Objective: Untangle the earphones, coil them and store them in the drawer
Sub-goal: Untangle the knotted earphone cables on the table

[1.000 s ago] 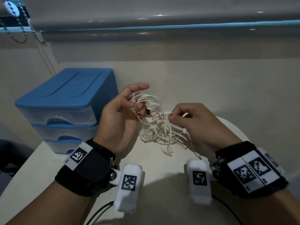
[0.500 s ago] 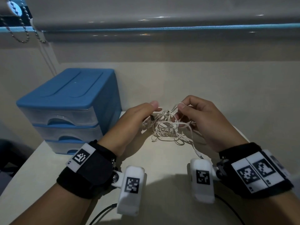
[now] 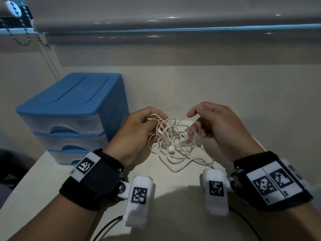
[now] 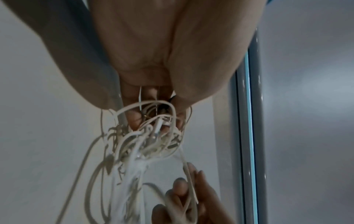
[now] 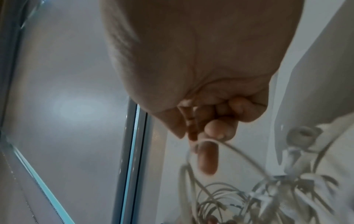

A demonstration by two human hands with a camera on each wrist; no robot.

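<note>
The head view looks forward and down from above and behind both hands, taking in the desk (image 3: 173, 214) and the wall beyond the fingertips. The left wrist view sits close under the left hand (image 4: 162, 53), facing along the palm toward the fingers. The right wrist view does the same under the right hand (image 5: 201, 60). All three share the earphones (image 3: 173, 140) between the hands.

light: dim, cool | glare: streaks on window sill (image 3: 156, 23) | shadow: below the sill, on table (image 3: 173, 214) | blur: wrist views soft, edges bent
</note>
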